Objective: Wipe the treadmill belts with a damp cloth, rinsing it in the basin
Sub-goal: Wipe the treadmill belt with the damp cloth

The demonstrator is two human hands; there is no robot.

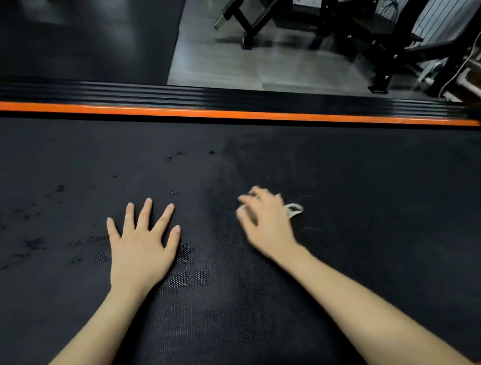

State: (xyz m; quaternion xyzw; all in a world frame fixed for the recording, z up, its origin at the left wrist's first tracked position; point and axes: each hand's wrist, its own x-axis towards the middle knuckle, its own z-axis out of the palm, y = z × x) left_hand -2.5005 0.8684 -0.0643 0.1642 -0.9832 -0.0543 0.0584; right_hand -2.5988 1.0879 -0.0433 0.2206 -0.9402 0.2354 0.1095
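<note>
Pressed L hand (143,250) flat on belt (372,190), fingers spread straight. Gripped white cloth (294,209) w/ blurred R hand (263,220), fingers curled, against belt. Wet spots (185,273) nr L hand.

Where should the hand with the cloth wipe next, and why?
Probably sweep left. The right hand grips the white cloth over the belt, while dark blotches and shiny specks show around the flat left hand.

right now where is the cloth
In the head view, the cloth sits bunched under the right hand on the treadmill belt, right of the flat left hand.
</note>
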